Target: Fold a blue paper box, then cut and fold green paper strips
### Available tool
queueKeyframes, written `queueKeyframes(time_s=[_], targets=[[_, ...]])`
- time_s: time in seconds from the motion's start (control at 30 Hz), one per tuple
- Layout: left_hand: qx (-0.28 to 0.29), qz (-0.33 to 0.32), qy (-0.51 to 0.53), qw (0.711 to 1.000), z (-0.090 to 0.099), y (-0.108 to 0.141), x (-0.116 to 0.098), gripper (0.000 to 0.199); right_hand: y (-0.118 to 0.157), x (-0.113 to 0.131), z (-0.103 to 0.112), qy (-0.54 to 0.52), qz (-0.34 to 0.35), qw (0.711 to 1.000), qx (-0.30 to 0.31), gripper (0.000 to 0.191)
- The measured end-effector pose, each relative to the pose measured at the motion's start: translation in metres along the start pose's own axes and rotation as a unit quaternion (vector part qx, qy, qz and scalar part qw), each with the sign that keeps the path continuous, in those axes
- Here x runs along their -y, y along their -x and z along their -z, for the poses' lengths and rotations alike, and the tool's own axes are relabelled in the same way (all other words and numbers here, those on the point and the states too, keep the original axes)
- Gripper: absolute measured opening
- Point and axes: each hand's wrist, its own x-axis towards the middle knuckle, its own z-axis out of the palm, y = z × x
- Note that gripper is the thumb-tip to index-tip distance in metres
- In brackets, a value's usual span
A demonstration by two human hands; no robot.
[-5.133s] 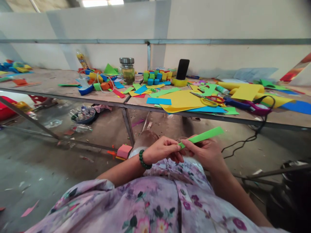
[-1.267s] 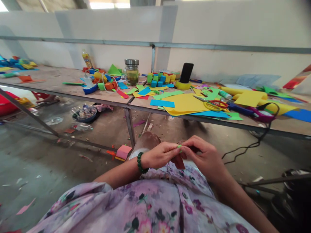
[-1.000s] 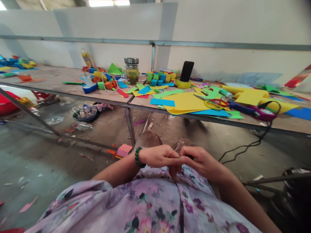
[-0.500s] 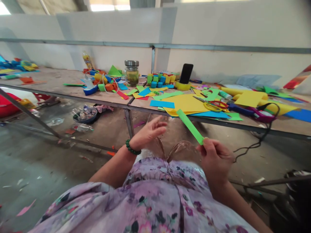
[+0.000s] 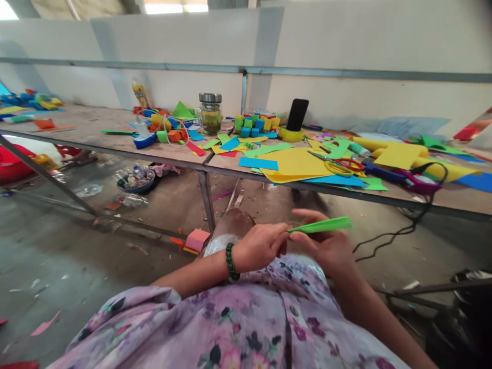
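Observation:
A narrow green paper strip point(image 5: 326, 224) is held over my lap, lying nearly level and looking bent or folded along its length. My left hand point(image 5: 261, 247), with a dark green bead bracelet at the wrist, pinches the strip's left end. My right hand point(image 5: 331, 251) is around the strip from the right. Its thumb touches the lower edge close to my left fingertips, while a finger is raised above the strip. The strip's free end points right, past my right hand.
On the table ahead lie yellow sheets point(image 5: 294, 163), a blue strip point(image 5: 258, 163), scissors point(image 5: 342, 166), foam-like cubes point(image 5: 255, 124), a glass jar point(image 5: 210, 114) and a phone point(image 5: 297, 115). A black cord point(image 5: 417, 220) hangs over the edge. Pink paper point(image 5: 198, 239) lies below.
My left hand has moved right and closed on one end of the green strip. The strip has swung from slanting up-left to nearly level, and my right hand has shifted its grip.

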Motion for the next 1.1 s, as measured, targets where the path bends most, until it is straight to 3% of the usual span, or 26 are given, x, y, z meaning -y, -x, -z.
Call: queueKeyframes(time_s=[0.1,0.2,0.37,0.57,0.73,1.1], targets=[[-0.002,-0.022,0.030,0.999,-0.002,0.003,-0.004,0.030,-0.001,0.001,0.004,-0.046,0.031,0.998,0.011,0.006],[-0.027,-0.014,0.096,0.995,-0.004,0.003,-0.006,0.031,0.004,0.001,0.003,-0.028,0.062,0.998,-0.020,0.018],[-0.039,-0.020,0.048,0.998,-0.001,0.004,-0.007,0.030,0.008,0.003,0.003,0.010,0.093,0.996,-0.012,0.022],[-0.025,-0.015,0.100,0.995,-0.002,0.006,-0.009,0.041,0.006,0.007,0.000,-0.021,-0.002,0.999,-0.031,0.004],[-0.024,-0.005,0.111,0.994,-0.003,0.008,-0.011,0.037,0.003,0.005,-0.004,-0.066,-0.083,0.994,-0.018,0.011],[-0.054,0.018,0.022,0.998,0.001,0.010,-0.015,0.031,-0.003,0.011,0.004,-0.031,-0.067,0.996,0.059,0.020]])
